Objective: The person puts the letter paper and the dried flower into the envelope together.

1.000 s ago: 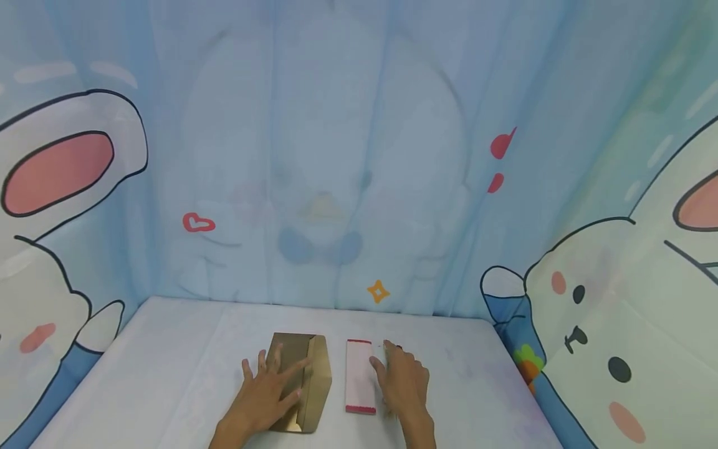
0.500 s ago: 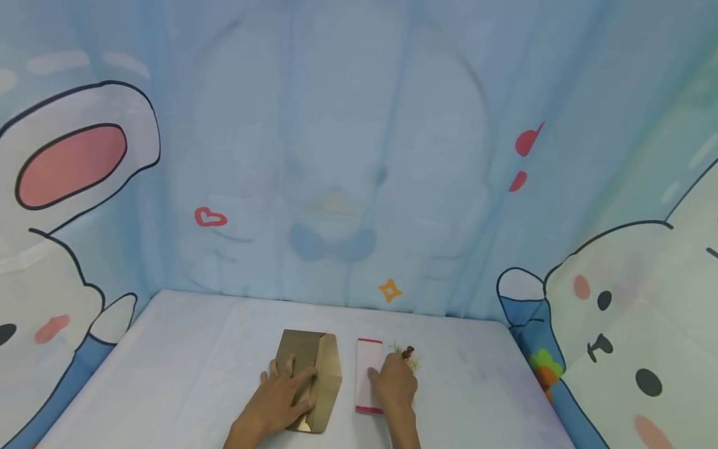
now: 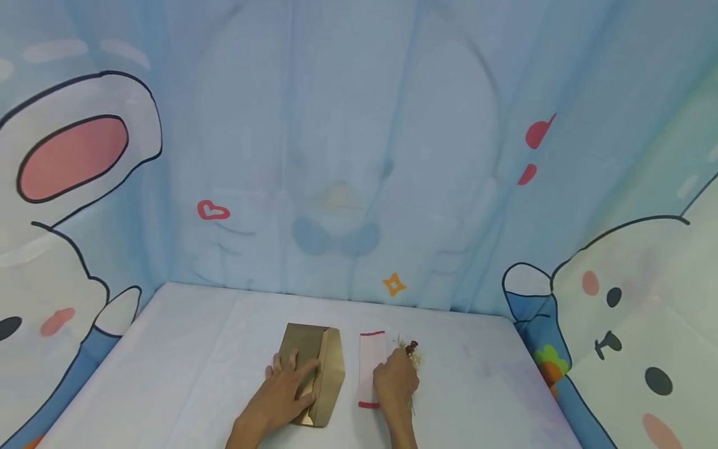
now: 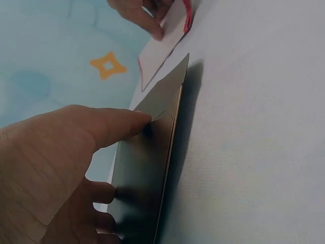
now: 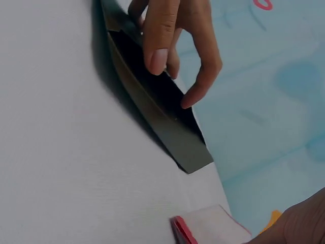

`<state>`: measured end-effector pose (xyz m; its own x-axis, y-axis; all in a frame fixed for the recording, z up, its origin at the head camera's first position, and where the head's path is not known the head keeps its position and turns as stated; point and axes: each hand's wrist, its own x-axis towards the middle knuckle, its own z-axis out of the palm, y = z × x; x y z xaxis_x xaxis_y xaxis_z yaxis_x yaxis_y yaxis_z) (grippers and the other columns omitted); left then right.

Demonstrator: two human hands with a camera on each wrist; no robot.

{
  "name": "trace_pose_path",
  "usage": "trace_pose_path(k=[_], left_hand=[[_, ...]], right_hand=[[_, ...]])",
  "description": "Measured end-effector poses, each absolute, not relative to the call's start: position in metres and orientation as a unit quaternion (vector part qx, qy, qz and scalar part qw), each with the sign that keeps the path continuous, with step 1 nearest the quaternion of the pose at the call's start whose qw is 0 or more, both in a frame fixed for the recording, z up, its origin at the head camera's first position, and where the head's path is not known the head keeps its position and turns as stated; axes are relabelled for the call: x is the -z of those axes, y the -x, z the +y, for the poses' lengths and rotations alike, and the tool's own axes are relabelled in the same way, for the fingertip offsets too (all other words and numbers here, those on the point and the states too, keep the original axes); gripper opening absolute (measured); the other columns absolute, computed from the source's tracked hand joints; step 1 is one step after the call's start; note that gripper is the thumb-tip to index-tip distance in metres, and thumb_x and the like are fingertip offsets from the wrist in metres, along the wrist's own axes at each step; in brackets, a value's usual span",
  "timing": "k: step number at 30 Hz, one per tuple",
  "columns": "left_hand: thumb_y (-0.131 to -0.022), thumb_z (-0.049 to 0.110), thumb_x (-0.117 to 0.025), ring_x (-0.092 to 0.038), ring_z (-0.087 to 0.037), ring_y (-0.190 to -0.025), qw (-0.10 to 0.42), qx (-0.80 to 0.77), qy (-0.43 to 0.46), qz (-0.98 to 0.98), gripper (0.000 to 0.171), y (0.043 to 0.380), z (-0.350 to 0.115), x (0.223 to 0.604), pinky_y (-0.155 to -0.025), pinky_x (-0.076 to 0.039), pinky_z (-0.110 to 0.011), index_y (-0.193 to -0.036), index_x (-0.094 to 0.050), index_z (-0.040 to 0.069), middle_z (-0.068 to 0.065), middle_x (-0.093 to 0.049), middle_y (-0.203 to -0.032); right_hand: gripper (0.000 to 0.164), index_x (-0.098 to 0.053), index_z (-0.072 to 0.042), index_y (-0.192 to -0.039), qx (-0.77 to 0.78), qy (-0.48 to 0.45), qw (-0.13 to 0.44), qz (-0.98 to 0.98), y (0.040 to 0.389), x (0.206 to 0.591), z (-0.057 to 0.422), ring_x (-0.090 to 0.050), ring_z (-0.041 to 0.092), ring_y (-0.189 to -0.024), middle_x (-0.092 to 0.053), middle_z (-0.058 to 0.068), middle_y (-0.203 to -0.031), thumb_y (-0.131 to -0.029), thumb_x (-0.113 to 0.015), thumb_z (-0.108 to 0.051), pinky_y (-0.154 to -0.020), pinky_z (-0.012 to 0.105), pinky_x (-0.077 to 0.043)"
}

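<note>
A gold envelope (image 3: 333, 377) lies with its flap folded out to the right. My left hand (image 3: 279, 398) rests on it, fingers spread and nearly straight; in the left wrist view the thumb touches the envelope (image 4: 139, 173) near its edge. Right of it lies a pale pink card or packet (image 3: 370, 355) with red ends. At that card's right side, my right hand (image 3: 397, 381) has its fingers curled on a small bunch of dried flowers (image 3: 412, 349). Red and cream heads show beyond the knuckles and thin stems below; its fingertips are hidden.
A white cloth covers the table (image 3: 196, 355). Behind it hangs a blue curtain (image 3: 252, 156) printed with cartoon rabbits, which also closes off both sides.
My right hand's fingers have curled from a more stretched pose over the dried flowers, baring the flower heads. My left hand stays on the envelope. The head view has shifted slightly.
</note>
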<state>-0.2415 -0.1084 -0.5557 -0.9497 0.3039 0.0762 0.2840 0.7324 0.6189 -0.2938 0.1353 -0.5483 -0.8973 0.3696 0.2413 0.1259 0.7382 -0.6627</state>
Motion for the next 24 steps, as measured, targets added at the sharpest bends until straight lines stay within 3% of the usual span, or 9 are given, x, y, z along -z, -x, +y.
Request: trace_pose_path(k=[6, 14, 18, 24], left_hand=[[-0.103, 0.031, -0.075, -0.019, -0.083, -0.148, 0.015, -0.340, -0.156, 0.927, 0.063, 0.239, -0.107, 0.553, -0.116, -0.028, -0.089, -0.160, -0.052, 0.018, -0.045, -0.033, -0.167], [-0.103, 0.030, -0.074, -0.020, -0.084, -0.147, 0.012, -0.341, -0.158, 0.927, 0.061, 0.239, -0.108, 0.553, -0.115, -0.028, -0.091, -0.158, -0.052, 0.018, -0.045, -0.034, -0.167], [-0.103, 0.030, -0.074, -0.020, -0.084, -0.147, 0.012, -0.342, -0.157, 0.926, 0.061, 0.239, -0.109, 0.553, -0.115, -0.028, -0.090, -0.158, -0.052, 0.019, -0.045, -0.034, -0.166], [-0.103, 0.030, -0.074, -0.020, -0.084, -0.147, 0.012, -0.344, -0.159, 0.925, 0.060, 0.240, -0.108, 0.554, -0.115, -0.028, -0.091, -0.158, -0.052, 0.021, -0.046, -0.035, -0.166]], right_hand=[[0.007, -0.072, 0.007, -0.088, -0.383, 0.160, 0.155, -0.897, 0.288, 0.535, 0.146, -0.071, 0.039, -0.078, -0.075, 0.023, -0.087, -0.091, -0.071, 0.001, -0.069, 0.056, -0.056], [0.012, -0.076, 0.009, -0.104, -0.523, 0.185, 0.079, -0.828, 0.282, 0.526, 0.153, -0.066, 0.024, -0.076, -0.073, 0.020, -0.091, -0.098, -0.074, -0.001, -0.062, 0.032, -0.057], [0.014, -0.075, 0.012, -0.105, -0.583, 0.175, 0.051, -0.792, 0.283, 0.530, 0.146, -0.068, 0.019, -0.072, -0.073, 0.019, -0.089, -0.097, -0.075, 0.001, -0.058, 0.029, -0.062], [0.010, -0.077, 0.009, -0.099, -0.586, 0.175, 0.021, -0.791, 0.283, 0.544, 0.126, -0.068, 0.014, -0.066, -0.075, 0.015, -0.083, -0.093, -0.079, 0.001, -0.054, 0.026, -0.058]])
